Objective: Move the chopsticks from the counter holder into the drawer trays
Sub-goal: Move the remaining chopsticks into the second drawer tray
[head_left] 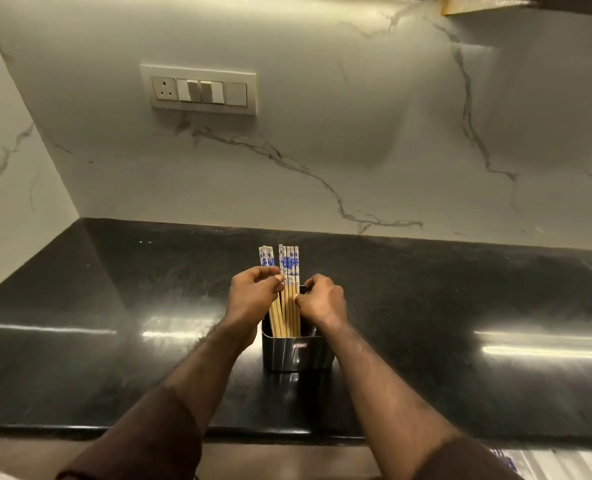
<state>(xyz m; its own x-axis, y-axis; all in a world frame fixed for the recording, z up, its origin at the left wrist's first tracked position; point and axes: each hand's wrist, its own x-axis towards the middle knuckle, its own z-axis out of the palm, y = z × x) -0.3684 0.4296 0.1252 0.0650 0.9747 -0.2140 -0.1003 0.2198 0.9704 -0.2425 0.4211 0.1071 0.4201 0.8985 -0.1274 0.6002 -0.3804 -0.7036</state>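
Observation:
Several bamboo chopsticks with blue-and-white floral tops stand upright in a shiny metal holder on the black counter. My left hand grips the left group of chopsticks just below their patterned tops. My right hand pinches the right side of the bunch at mid-length, above the holder's rim. The lower ends of the chopsticks are hidden inside the holder.
The glossy black counter runs left to right, with a marble backsplash behind it and a switch plate on the wall. At the bottom right, below the counter edge, part of a drawer with light trays shows.

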